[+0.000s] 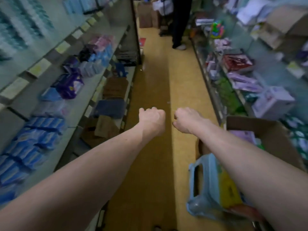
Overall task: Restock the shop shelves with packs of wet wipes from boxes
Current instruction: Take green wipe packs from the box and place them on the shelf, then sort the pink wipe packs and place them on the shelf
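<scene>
Both my arms stretch forward over the aisle floor. My left hand [152, 118] is a fist with the fingers curled under and nothing in it. My right hand [186, 120] is also curled and holds nothing. An open cardboard box [273, 130] stands at the lower right, with purple packs [241, 135] inside it. A blue-and-yellow bundle of packs with a carry handle [210, 185] lies under my right forearm. Blue packs [33, 139] fill the left shelf. The view is blurred.
Shelves line both sides of a narrow yellow-floored aisle [155, 80]. A person in dark trousers [179, 22] stands at the far end beside brown boxes [146, 15]. The right shelves hold purple, green and white goods [245, 80].
</scene>
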Motion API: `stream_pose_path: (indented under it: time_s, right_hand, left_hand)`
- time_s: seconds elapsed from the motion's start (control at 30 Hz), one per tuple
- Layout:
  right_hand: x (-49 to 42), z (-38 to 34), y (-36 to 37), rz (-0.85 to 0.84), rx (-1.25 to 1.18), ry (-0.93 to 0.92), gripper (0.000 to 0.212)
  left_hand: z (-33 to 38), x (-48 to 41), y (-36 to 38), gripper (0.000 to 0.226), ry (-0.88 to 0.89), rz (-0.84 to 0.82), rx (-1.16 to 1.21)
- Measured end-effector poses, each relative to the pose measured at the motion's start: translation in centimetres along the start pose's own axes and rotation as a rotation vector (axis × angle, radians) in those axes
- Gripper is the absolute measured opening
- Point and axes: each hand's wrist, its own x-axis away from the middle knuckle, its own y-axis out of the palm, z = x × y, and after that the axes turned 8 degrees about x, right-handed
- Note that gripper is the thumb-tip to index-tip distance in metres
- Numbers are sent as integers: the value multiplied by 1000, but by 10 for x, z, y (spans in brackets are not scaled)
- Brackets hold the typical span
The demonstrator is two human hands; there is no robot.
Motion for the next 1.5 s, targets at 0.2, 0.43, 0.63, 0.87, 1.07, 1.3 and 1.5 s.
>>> stream_pose_path:
  time_s: [0.2, 0.43, 0.63, 0.87, 1.07, 1.3, 1.5]
  right_hand:
    - [27, 69, 38, -68, -48, 239, 34]
    - [71, 152, 65, -137, -129, 424, 15]
    - [97, 226, 90, -150, -167, 535, 30]
    - [109, 310, 153, -261, -230, 582, 31]
    - [103, 356, 219, -410, -277, 589, 31]
    - [87, 369, 283, -503, -325, 524, 38]
    - [77, 377, 313, -626, -279, 399, 59]
  left_hand:
    - [68, -15, 29, 32, 289, -96, -43]
    - [151, -14, 60, 38, 543, -238, 19]
    - [219, -24, 90, 39, 615, -293, -2]
    - [286, -50, 137, 48, 577, -409, -71]
    - [325, -71, 190, 47, 531, -492, -92]
    - [339, -85, 251, 45, 424, -657, -44]
    - [349, -73, 295, 49, 277, -786, 189]
